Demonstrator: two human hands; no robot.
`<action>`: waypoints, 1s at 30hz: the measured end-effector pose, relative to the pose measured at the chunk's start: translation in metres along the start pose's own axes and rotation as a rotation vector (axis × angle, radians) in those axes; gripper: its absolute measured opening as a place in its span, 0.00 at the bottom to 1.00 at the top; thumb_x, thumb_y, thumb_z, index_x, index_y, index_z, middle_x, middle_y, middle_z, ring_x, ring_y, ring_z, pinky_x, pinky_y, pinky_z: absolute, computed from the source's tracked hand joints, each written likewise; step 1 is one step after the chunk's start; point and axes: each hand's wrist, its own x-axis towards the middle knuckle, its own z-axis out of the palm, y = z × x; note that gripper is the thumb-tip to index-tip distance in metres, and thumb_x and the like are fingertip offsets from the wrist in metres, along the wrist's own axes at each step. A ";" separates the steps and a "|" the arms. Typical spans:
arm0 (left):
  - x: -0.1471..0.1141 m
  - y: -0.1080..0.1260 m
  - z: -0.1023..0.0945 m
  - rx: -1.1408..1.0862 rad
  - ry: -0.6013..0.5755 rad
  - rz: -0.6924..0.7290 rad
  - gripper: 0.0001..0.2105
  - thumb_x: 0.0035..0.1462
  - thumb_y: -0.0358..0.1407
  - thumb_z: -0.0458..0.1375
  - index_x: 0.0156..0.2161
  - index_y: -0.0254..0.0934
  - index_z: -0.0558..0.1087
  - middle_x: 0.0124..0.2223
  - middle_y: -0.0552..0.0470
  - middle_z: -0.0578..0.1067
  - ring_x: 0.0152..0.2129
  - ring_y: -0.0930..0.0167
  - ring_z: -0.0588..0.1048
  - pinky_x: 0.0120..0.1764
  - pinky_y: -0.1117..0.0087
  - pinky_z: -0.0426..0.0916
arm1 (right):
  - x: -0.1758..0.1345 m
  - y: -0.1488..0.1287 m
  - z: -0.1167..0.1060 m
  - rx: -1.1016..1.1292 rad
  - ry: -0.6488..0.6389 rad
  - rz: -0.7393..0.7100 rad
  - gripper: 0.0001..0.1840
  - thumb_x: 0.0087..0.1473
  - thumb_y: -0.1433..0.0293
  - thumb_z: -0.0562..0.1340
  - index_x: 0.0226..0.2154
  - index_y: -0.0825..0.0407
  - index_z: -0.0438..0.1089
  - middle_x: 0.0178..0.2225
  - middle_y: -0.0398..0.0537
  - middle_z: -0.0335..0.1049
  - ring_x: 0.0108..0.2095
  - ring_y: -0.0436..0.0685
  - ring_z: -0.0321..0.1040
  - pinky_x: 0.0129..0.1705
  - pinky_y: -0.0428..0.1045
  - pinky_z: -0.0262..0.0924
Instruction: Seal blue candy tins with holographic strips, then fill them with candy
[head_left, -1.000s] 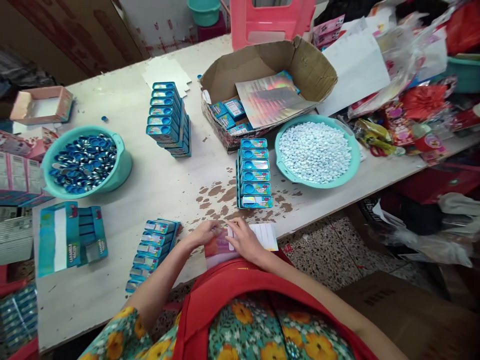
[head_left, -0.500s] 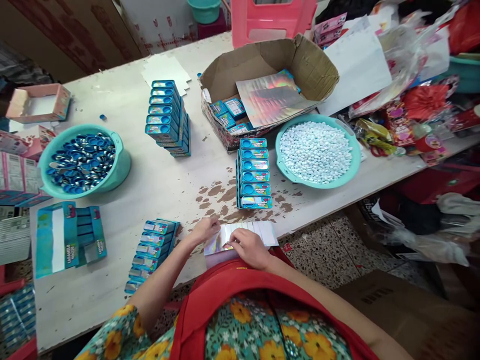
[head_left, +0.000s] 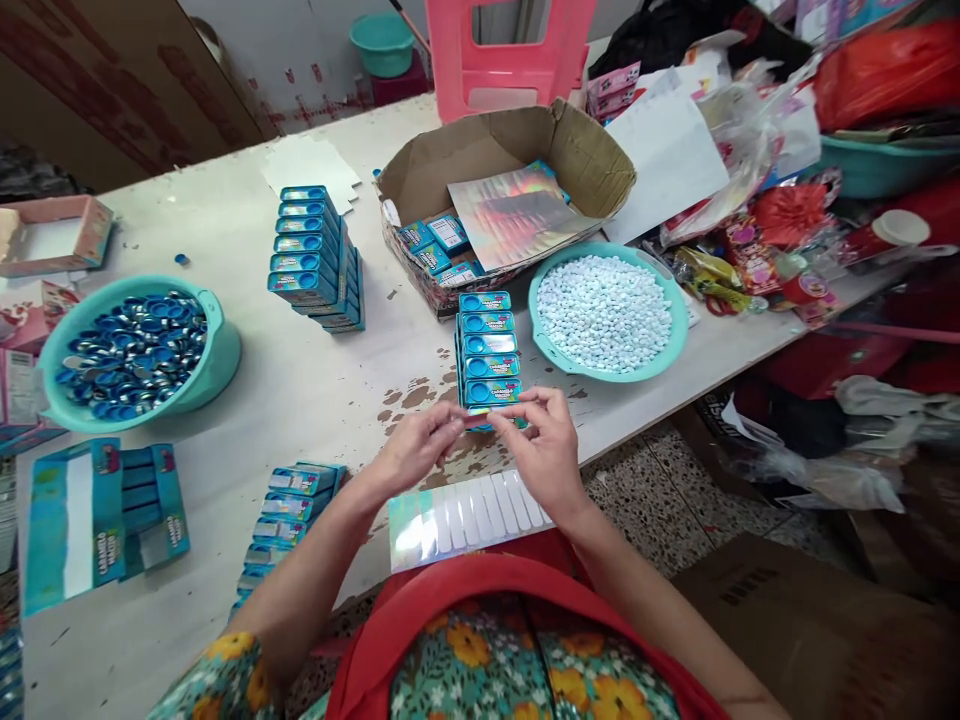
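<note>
Between the fingertips of both hands is a thin, narrow sticker strip (head_left: 478, 416), held level over the front end of a row of blue candy tins (head_left: 489, 345). My left hand (head_left: 420, 446) pinches its left end and my right hand (head_left: 546, 452) its right end. From this angle I cannot tell whether the strip touches the front tin. Below my hands, a shiny holographic sticker sheet (head_left: 414, 530) with pale strip-shaped areas lies at the table's front edge, against the red apron (head_left: 450, 585).
A teal basin (head_left: 611, 310) of pale candies stands right of the tins. Another basin (head_left: 225, 350) holds blue caps at left. Behind are a cardboard box (head_left: 517, 135) and stacked tins (head_left: 319, 255). More tins (head_left: 289, 505) lie beside my left forearm.
Both hands have risen from the sticker sheet to the front of the tin row, with a strip now between them. The view has shifted slightly, and more of the sheet shows.
</note>
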 end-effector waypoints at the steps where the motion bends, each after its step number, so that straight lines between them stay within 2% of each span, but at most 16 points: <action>1: 0.008 0.002 -0.005 -0.006 -0.001 0.011 0.14 0.60 0.44 0.49 0.44 0.36 0.65 0.22 0.59 0.65 0.17 0.78 0.63 0.22 0.78 0.59 | 0.007 0.004 0.003 -0.023 0.043 -0.002 0.09 0.51 0.62 0.63 0.28 0.51 0.73 0.40 0.49 0.61 0.40 0.55 0.64 0.33 0.48 0.62; 3: 0.025 0.004 -0.013 -0.029 -0.011 0.027 0.13 0.60 0.43 0.50 0.46 0.38 0.61 0.21 0.61 0.64 0.16 0.78 0.63 0.20 0.79 0.57 | 0.021 0.013 0.008 -0.081 0.090 -0.010 0.09 0.51 0.63 0.63 0.26 0.51 0.72 0.38 0.48 0.60 0.40 0.55 0.63 0.39 0.50 0.61; 5: 0.041 0.001 -0.018 -0.071 -0.035 0.028 0.11 0.59 0.41 0.51 0.42 0.38 0.60 0.20 0.62 0.63 0.14 0.79 0.61 0.19 0.79 0.55 | 0.031 0.022 0.014 -0.122 0.115 0.001 0.09 0.50 0.64 0.62 0.24 0.52 0.70 0.36 0.47 0.60 0.39 0.55 0.63 0.41 0.51 0.60; 8: 0.056 -0.010 -0.012 -0.174 -0.051 0.008 0.08 0.59 0.40 0.49 0.40 0.38 0.58 0.18 0.63 0.60 0.13 0.78 0.60 0.18 0.79 0.55 | 0.040 0.034 0.022 -0.107 0.182 0.137 0.12 0.42 0.63 0.66 0.27 0.52 0.66 0.35 0.45 0.60 0.32 0.52 0.61 0.37 0.50 0.59; 11: 0.063 -0.027 0.001 -0.115 0.034 -0.068 0.08 0.59 0.40 0.47 0.41 0.39 0.57 0.18 0.63 0.61 0.12 0.78 0.60 0.18 0.78 0.54 | 0.044 0.043 0.028 -0.028 0.198 0.305 0.22 0.36 0.61 0.69 0.32 0.52 0.62 0.32 0.41 0.61 0.25 0.49 0.57 0.30 0.47 0.57; 14: 0.060 -0.047 0.007 0.074 0.155 -0.152 0.10 0.58 0.40 0.49 0.43 0.38 0.58 0.18 0.63 0.63 0.11 0.77 0.61 0.20 0.76 0.55 | 0.047 0.047 0.028 0.062 0.134 0.323 0.19 0.39 0.60 0.67 0.32 0.52 0.62 0.27 0.38 0.62 0.23 0.48 0.55 0.27 0.46 0.55; 16: 0.048 -0.061 0.001 0.168 0.212 -0.176 0.13 0.57 0.42 0.50 0.43 0.37 0.61 0.20 0.60 0.66 0.15 0.75 0.64 0.22 0.75 0.56 | 0.044 0.045 0.022 0.106 0.105 0.281 0.15 0.44 0.62 0.64 0.32 0.52 0.63 0.27 0.40 0.63 0.25 0.50 0.58 0.29 0.47 0.57; 18: 0.025 -0.076 -0.011 0.228 0.151 -0.202 0.16 0.55 0.46 0.53 0.42 0.36 0.65 0.25 0.56 0.70 0.20 0.73 0.67 0.25 0.75 0.57 | 0.032 0.038 0.013 0.079 0.184 0.162 0.11 0.49 0.65 0.60 0.36 0.52 0.65 0.34 0.46 0.66 0.33 0.53 0.63 0.34 0.49 0.60; 20: -0.005 -0.091 -0.022 0.234 -0.069 -0.253 0.18 0.49 0.47 0.59 0.39 0.35 0.69 0.30 0.53 0.72 0.25 0.72 0.68 0.26 0.75 0.57 | 0.011 0.028 0.005 0.012 0.307 -0.022 0.10 0.52 0.69 0.58 0.39 0.52 0.65 0.41 0.50 0.64 0.41 0.56 0.62 0.40 0.51 0.60; 21: -0.020 -0.098 -0.025 0.220 -0.192 -0.284 0.18 0.46 0.47 0.61 0.37 0.35 0.70 0.31 0.52 0.72 0.27 0.71 0.68 0.27 0.75 0.57 | -0.002 0.024 0.003 -0.002 0.304 -0.121 0.09 0.53 0.71 0.58 0.40 0.51 0.65 0.41 0.50 0.64 0.42 0.56 0.62 0.41 0.51 0.60; 22: -0.033 -0.104 -0.027 0.202 -0.282 -0.321 0.17 0.44 0.46 0.61 0.36 0.34 0.71 0.31 0.53 0.72 0.27 0.71 0.68 0.27 0.75 0.57 | -0.015 0.020 0.004 0.006 0.223 -0.209 0.09 0.54 0.72 0.58 0.39 0.50 0.66 0.40 0.49 0.64 0.40 0.55 0.63 0.40 0.51 0.61; 23: -0.044 -0.109 -0.027 0.188 -0.325 -0.358 0.16 0.45 0.45 0.61 0.34 0.34 0.71 0.29 0.53 0.71 0.26 0.71 0.66 0.27 0.75 0.56 | -0.028 0.018 0.008 0.029 0.072 -0.279 0.08 0.54 0.73 0.58 0.39 0.49 0.66 0.38 0.48 0.65 0.38 0.54 0.64 0.39 0.50 0.62; 24: -0.052 -0.114 -0.026 0.185 -0.322 -0.384 0.14 0.46 0.45 0.59 0.32 0.34 0.70 0.27 0.54 0.69 0.25 0.72 0.65 0.26 0.74 0.55 | -0.039 0.017 0.015 0.050 -0.113 -0.325 0.08 0.55 0.74 0.58 0.39 0.49 0.66 0.36 0.47 0.66 0.37 0.53 0.64 0.38 0.49 0.63; 26: -0.059 -0.121 -0.022 0.201 -0.242 -0.391 0.13 0.50 0.44 0.54 0.28 0.34 0.68 0.24 0.56 0.65 0.22 0.73 0.61 0.25 0.74 0.52 | -0.056 0.023 0.037 0.017 -0.443 -0.339 0.11 0.56 0.73 0.57 0.44 0.49 0.65 0.38 0.49 0.66 0.38 0.54 0.65 0.39 0.49 0.64; 28: -0.058 -0.128 -0.019 0.218 -0.175 -0.361 0.13 0.51 0.43 0.52 0.25 0.34 0.65 0.22 0.56 0.61 0.22 0.74 0.58 0.25 0.74 0.50 | -0.067 0.036 0.063 -0.123 -0.624 -0.324 0.17 0.56 0.71 0.59 0.49 0.50 0.63 0.44 0.53 0.65 0.44 0.58 0.64 0.44 0.53 0.65; 30: -0.054 -0.135 -0.017 0.198 -0.155 -0.353 0.13 0.51 0.43 0.52 0.24 0.34 0.64 0.21 0.57 0.59 0.21 0.75 0.56 0.25 0.74 0.50 | -0.073 0.051 0.085 -0.274 -0.731 -0.363 0.21 0.54 0.70 0.61 0.51 0.52 0.62 0.47 0.55 0.63 0.48 0.61 0.61 0.47 0.56 0.63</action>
